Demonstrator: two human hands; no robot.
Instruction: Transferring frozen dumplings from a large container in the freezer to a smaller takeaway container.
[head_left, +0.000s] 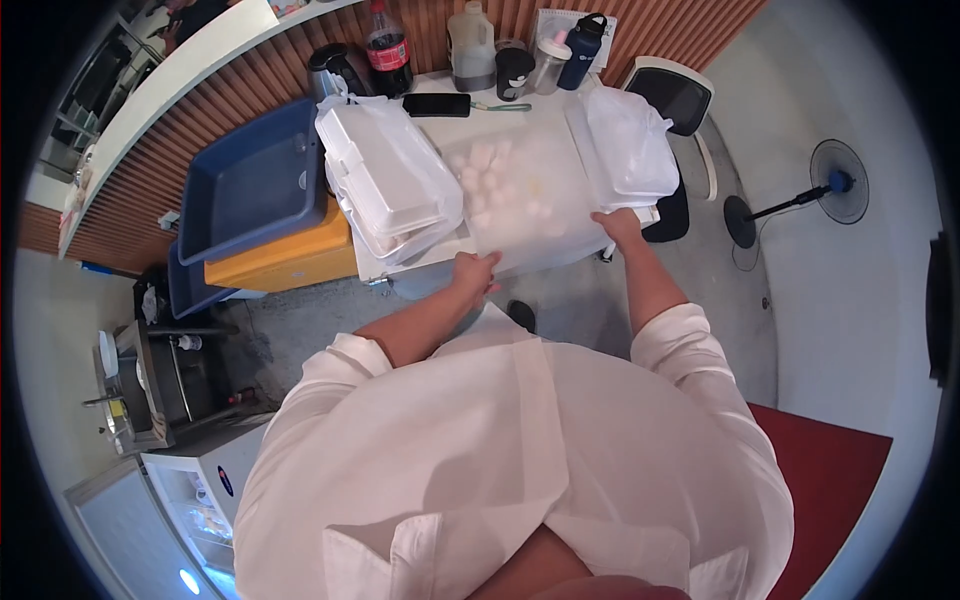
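A large translucent plastic bag or sheet (559, 217) lies spread over the white table. Pale, lumpy pieces (484, 176) show through it; whether they are inside or beneath it I cannot tell. My left hand (474, 276) pinches its near left edge, just off the table's front. At the near right corner, my right hand (621, 226) grips the same plastic. White foam takeout boxes (382, 169) in a thin plastic bag rest left of it. On the right sits a knotted white plastic bag (630, 142), close beyond my right hand.
Along the table's back stand a cola bottle (388, 56), a plastic jug (472, 49), a black cup (514, 73), a clear tumbler (550, 64) and a navy flask (583, 52). A phone (436, 105) lies before them. Left is a blue tub (251, 184); right, a fan (838, 181).
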